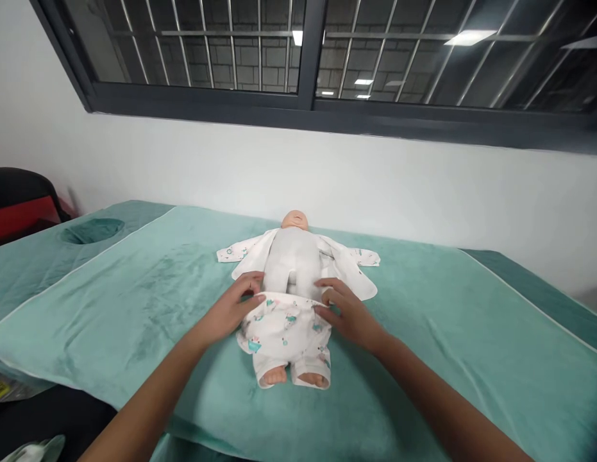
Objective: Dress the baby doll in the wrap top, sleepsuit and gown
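Note:
A baby doll (293,247) lies on its back with its feet toward me and its head against the wall side. White patterned pants (286,327) cover its legs, the waistband around the thighs and the feet (274,375) showing at the cuffs. My left hand (235,305) pinches the left side of the waistband between thumb and fingers. On the opposite side, my right hand (349,311) has its thumb and fingers at the waistband and grips it. A matching white jacket (349,266) is spread open beneath the doll, its sleeves stretched sideways.
A green plush cover (183,289) lies over the bed, with a face hole (92,231) at the left end. Behind stand a white wall (423,186) and a barred window. A black and red chair (24,205) is at far left.

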A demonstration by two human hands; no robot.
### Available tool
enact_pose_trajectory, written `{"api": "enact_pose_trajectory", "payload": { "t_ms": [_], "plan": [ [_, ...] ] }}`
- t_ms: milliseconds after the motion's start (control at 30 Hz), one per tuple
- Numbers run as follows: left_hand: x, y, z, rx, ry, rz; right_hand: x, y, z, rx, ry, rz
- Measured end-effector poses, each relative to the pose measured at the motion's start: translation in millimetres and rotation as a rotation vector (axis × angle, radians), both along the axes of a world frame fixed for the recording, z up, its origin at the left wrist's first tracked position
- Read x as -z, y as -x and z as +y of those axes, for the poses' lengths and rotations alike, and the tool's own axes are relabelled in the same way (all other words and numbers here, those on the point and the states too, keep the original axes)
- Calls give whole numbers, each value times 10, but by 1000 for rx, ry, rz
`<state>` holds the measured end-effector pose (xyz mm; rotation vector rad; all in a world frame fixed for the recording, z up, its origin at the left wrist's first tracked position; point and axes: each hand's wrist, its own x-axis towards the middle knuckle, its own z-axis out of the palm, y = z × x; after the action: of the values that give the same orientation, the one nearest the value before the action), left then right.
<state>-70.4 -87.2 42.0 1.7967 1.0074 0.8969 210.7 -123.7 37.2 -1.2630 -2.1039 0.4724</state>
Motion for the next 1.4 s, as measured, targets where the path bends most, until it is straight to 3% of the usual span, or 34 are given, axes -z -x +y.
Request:
{"api": "enact_pose_trajectory", "payload": {
  "t_ms": [100,200,300,400,533,633,733,900,1033,1267,1400],
  "plan": [
    [90,-185,168,-145,18,-24,107,33,166,153,-11,113],
    [134,-342,366,-316,-2,81,154,61,356,243,17,214],
    [109,-427,601,-465,-58,152,98,41,576,388,-12,199],
    [84,-479,865,-518,-90,120,11,-14,844,505,-44,164],
    [197,-535,1102,-489,-87,79,74,-30,1138,492,-23,254],
    [350,-540,1122,-472,-92,62,223,-22,1215,448,53,387],
    [432,-519,1091,-464,-64,38,271,-101,1190,307,189,447],
    [365,-497,1072,-462,9,29,119,-391,1083,35,476,392],
    [273,-457,1017,-425,109,17,63,-504,1026,-169,573,318],
    [195,-309,908,-104,443,-256,99,-387,958,-100,593,405],
    [152,-272,892,-26,523,-372,154,-296,954,17,536,562]
  ]
}}
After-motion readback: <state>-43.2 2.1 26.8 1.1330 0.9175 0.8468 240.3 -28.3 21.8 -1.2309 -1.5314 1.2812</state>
